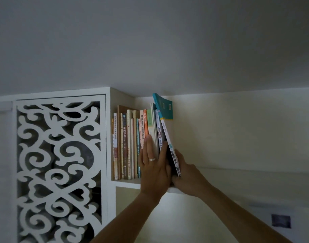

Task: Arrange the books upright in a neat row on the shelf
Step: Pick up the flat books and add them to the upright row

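Cabinet door: white carved fretwork, far left, not involved.
Shelf: white ledge high on the wall, front lip visible under the books.
Row of books: spines facing me, upright, packed against the cabinet side at left.
Left hand: my fingers flat and straight, not wrapped round anything, palm pressed on the spines at the row's right end; ring on one finger.
Teal book: last on the right, touching the row near its foot, long axis tilted, top leaning left over the row; its top stands higher than the others.
Right hand: my fingers closed on the teal book's lower end, from the right side and below.
Key relation: teal book sits just right of my left hand, my right hand is the nearer one and already on it.
Next move, my guess: push the foot left until the spine stands straight.
Risk: book slipping off the shelf lip.
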Available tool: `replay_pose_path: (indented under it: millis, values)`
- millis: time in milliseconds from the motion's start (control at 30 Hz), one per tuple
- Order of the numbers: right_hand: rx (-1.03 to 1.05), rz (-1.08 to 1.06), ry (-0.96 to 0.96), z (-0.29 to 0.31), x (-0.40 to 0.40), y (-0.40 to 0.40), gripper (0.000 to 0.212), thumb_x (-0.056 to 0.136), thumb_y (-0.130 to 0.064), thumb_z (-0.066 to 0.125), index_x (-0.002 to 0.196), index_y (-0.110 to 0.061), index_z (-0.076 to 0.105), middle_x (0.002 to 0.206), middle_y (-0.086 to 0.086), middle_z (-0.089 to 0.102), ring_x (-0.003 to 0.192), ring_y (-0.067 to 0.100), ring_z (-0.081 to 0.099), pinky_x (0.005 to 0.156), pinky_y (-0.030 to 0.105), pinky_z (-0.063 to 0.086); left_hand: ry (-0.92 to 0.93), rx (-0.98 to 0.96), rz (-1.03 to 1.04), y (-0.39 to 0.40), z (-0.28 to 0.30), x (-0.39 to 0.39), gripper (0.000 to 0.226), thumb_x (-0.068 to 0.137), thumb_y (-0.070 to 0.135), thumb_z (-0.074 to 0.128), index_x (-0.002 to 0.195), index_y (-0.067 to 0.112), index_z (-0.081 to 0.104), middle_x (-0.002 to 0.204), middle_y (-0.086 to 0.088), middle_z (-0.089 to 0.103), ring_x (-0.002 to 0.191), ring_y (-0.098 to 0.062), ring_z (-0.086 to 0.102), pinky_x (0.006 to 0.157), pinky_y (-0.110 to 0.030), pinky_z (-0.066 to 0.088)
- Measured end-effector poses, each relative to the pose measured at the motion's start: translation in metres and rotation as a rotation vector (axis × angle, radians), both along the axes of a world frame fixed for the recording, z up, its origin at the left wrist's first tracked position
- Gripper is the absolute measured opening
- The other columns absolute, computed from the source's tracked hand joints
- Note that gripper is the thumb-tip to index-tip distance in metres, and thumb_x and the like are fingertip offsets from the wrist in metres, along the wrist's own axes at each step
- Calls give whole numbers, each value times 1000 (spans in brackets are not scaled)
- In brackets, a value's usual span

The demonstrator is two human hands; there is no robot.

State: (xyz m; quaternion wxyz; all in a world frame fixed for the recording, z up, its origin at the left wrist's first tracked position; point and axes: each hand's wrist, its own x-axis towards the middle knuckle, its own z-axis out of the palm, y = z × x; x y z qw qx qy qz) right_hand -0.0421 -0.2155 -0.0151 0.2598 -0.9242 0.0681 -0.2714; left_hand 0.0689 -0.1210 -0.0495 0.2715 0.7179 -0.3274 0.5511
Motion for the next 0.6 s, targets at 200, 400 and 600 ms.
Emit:
replay_pose_path:
  millis: [200,400,600]
  values:
    - [25,65,-94,-3,3,10,84,90,-46,64,150,-52,5,117,-6,69,91,14,71,82,37,61,-12,44,40,1,0,5,62,105,37,51,161,21,30,170,-23,4,159,-38,3,125,-58,20]
    - [-22,-95,-3,-7,-7,18,93,89,-41,64,154,-44,-3,127,-1,65,102,22,68,90,42,56,-2,68,114,4,1,9,66,104,48,50,161,20,31,170,-22,12,158,-38,10,125,-55,18]
    - [-237,-405,-90,13,-57,47,44,100,-29,49,138,-24,28,114,5,65,87,20,62,75,26,49,-163,-14,120,1,9,3,80,100,37,65,160,8,22,166,-24,25,156,-39,21,119,-59,33]
